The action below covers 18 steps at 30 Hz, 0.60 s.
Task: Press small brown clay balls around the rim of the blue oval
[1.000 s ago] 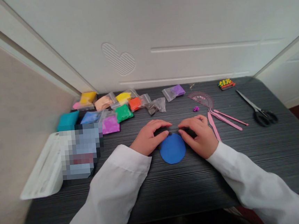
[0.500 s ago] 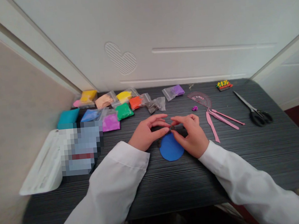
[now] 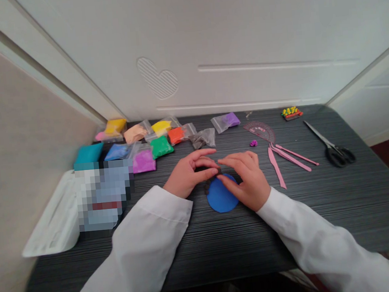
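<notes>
A flat blue disc (image 3: 222, 197) lies on the table beneath my fingers. Small lumps of dark brown clay (image 3: 206, 189) sit along its upper-left rim, partly covered by my left hand. My left hand (image 3: 193, 173) is curled at that rim, its thumb and fingers closed about the clay. From the other side my right hand (image 3: 247, 177) pinches a dark brown piece at the disc's top edge, thumb and forefinger meeting it close to my left thumb tip. The fingers hide much of this piece.
Bags of coloured clay, among them a green one (image 3: 161, 146) and a grey-brown one (image 3: 203, 139), lie at the back left. A white tray (image 3: 51, 222) stands left. Rightward are a protractor (image 3: 259, 131), pink tools (image 3: 277, 168), a purple clay bit (image 3: 253, 143) and black-handled scissors (image 3: 330, 145).
My right hand has brought the small dark brown piece left and down to the disc's top edge, beside my left thumb. My left hand has barely shifted.
</notes>
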### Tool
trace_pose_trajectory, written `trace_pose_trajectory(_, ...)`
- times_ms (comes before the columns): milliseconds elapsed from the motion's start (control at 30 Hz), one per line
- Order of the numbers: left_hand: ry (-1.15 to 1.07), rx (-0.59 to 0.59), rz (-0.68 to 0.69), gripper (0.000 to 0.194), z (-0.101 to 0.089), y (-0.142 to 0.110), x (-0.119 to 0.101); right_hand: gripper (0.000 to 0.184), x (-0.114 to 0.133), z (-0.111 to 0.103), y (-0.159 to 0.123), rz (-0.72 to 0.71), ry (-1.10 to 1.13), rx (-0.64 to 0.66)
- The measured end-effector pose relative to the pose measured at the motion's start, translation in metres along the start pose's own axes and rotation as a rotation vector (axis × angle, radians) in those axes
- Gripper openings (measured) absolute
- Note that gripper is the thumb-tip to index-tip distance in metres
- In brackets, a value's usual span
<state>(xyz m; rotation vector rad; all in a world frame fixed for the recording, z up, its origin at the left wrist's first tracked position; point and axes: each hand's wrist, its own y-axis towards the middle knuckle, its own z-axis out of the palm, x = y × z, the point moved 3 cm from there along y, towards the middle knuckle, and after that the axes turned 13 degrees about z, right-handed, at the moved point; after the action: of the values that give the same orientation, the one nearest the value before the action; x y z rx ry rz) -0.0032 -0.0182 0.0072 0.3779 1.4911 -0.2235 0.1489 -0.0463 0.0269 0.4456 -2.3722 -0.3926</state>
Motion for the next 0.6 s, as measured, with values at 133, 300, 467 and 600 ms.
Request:
trace_pose_trajectory(133,0.012,0.013,-0.007,0.05,0.001,-0.001,0.0,0.014,0.0,0.0,0.0,0.001,-0.021,0.009)
trace_pose_trajectory(300,0.13,0.046,0.039,0.043,0.001,-0.001,-0.003,0.014,-0.003,-0.005,0.002,0.032,-0.025,0.004)
trace_pose_trajectory(467,0.57,0.066,0.231,0.02,0.003,0.0,-0.007,0.013,-0.015,-0.011,0.001,0.094,-0.053,0.068)
trace_pose_trajectory(600,0.729,0.161,0.322,0.018,0.009,-0.001,-0.008,0.013,-0.016,-0.01,0.0,0.113,-0.081,0.148)
